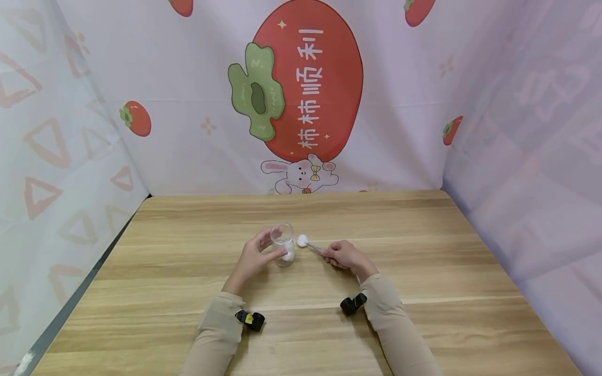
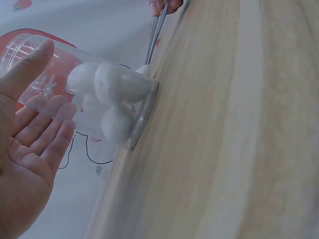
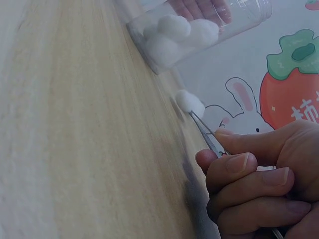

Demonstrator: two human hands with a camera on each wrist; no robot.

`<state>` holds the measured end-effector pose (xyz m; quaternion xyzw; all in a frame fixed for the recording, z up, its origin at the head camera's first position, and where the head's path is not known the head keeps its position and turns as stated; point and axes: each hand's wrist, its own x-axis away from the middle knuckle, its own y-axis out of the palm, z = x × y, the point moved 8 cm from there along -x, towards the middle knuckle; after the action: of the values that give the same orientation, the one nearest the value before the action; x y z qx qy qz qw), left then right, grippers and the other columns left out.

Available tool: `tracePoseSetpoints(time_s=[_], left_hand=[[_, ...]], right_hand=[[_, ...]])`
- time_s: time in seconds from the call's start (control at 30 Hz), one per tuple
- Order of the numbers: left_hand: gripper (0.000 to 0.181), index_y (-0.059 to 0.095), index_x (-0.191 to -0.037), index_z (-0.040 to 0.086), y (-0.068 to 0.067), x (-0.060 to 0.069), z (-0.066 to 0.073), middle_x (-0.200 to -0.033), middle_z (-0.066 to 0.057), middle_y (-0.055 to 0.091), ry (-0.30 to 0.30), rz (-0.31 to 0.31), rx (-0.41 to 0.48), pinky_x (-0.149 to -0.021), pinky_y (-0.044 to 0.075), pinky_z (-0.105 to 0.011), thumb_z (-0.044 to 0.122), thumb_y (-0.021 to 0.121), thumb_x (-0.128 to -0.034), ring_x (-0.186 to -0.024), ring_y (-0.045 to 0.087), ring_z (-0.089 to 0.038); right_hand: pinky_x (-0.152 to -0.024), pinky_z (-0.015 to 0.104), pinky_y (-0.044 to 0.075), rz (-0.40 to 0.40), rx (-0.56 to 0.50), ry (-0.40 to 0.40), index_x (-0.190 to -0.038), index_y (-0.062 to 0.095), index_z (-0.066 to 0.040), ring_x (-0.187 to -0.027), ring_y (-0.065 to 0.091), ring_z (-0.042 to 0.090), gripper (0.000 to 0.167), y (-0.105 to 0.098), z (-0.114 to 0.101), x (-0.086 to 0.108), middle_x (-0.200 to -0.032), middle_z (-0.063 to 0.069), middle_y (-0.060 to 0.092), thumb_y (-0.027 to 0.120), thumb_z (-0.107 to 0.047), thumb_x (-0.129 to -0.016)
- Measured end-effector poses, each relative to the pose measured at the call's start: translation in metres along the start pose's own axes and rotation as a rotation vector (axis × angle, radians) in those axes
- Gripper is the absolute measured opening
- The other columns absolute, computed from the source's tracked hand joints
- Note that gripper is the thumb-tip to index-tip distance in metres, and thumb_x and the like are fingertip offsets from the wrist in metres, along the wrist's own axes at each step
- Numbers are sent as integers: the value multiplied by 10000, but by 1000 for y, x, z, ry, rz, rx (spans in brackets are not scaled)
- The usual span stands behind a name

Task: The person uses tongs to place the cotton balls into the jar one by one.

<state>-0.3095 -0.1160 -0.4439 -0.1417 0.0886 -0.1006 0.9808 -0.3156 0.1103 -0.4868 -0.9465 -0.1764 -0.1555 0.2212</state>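
A clear, lidless plastic jar (image 1: 282, 244) stands upright on the table with several white cotton balls (image 2: 117, 92) inside. My left hand (image 1: 255, 256) holds it from the left, thumb on the near side and fingers around the far side. The right hand (image 1: 345, 255) grips metal tweezers (image 3: 207, 132) between thumb and curled fingers. At the tweezer tips is a single cotton ball (image 3: 190, 102), just right of the jar in the head view. Whether this ball touches the table, I cannot tell.
The wooden table (image 1: 301, 334) extends around both hands. A printed cloth (image 1: 188, 151) with persimmons and a rabbit hangs behind its far edge, with more cloth at both sides. Black straps (image 1: 350, 304) sit at both wrists.
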Motion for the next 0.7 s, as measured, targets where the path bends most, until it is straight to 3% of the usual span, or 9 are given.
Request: tracePoseSetpoints(time_s=[0.3,0.7], left_hand=[[634,502,-1353,19,0,1,2,-1371,-179,582,17,-13,7,-1144,438,-431,138,782,-796,-1311,536,-318],[632,502,-1351,12,0,1,1,-1381,-166,578,16,-13,12,-1144,437,-426,136,779,-798,-1318,530,-313]], right_hand=[[-395,146,263,-1,3,-14,-754,590,-25,-451,343,42,286,-1,-2,1,-526,-66,452,528,-177,-988],[-422,136,267,22,25,-75,-837,602,81,-472,343,38,289,-7,-16,9,-537,-67,441,502,-142,-990]])
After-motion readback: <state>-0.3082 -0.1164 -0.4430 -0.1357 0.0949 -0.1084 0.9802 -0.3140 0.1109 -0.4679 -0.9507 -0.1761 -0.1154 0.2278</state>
